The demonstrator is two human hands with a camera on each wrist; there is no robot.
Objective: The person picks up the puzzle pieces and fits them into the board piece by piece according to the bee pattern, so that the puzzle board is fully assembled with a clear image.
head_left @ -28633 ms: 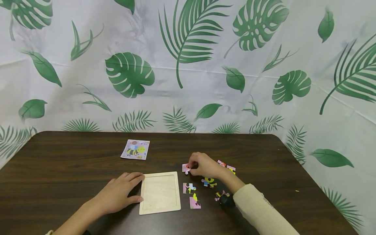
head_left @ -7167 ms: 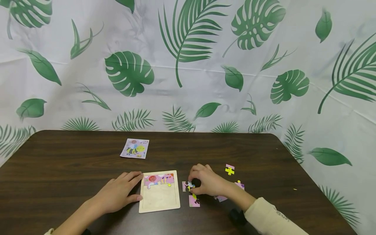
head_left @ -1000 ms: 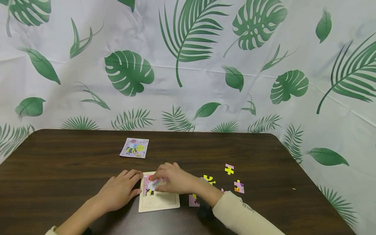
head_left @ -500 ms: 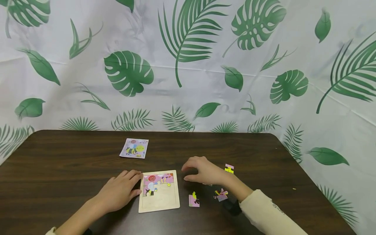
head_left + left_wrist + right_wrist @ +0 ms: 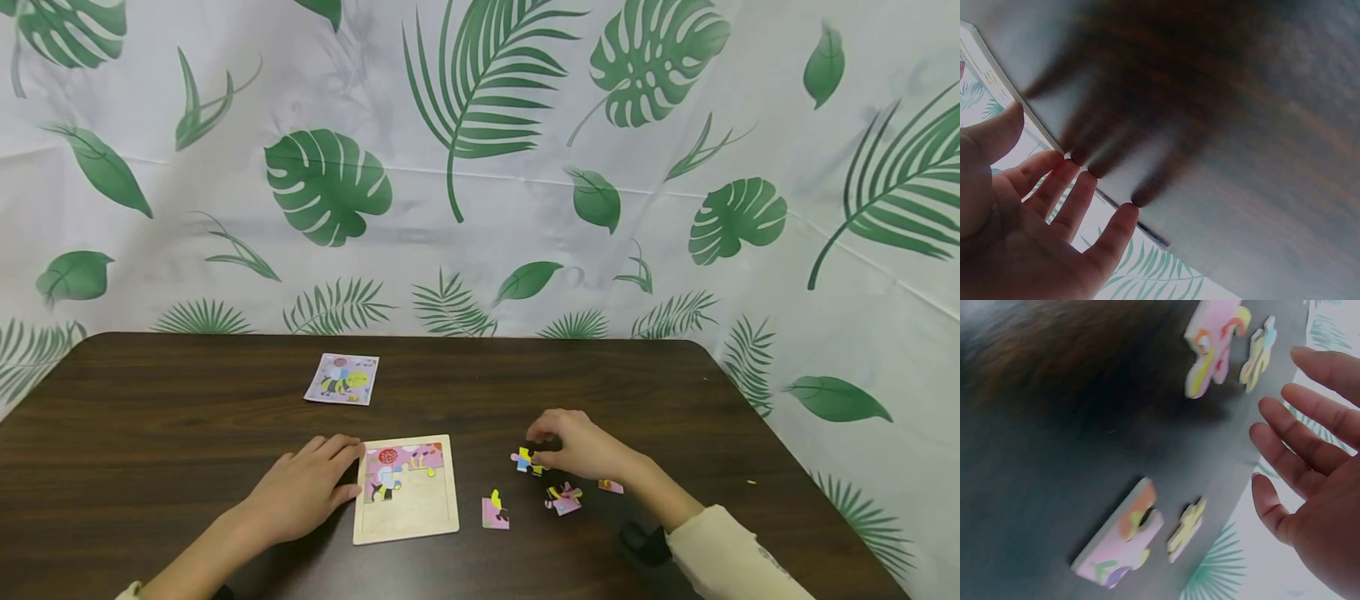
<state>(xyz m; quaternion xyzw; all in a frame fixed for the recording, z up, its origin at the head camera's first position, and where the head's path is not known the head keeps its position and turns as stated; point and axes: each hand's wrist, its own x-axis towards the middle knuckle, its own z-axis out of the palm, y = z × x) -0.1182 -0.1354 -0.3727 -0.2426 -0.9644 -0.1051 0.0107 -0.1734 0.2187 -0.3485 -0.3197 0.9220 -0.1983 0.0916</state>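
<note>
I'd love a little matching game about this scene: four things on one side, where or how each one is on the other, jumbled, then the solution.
1. left hand
2. right hand
3. wooden tray
4. bee picture card

A. partly filled with puzzle pieces
B. lying on the table beyond the tray
C. touching the tray's left edge
D. close to a blue-and-yellow piece, holding nothing

Pairs: 1-C, 2-D, 3-A, 4-B
</note>
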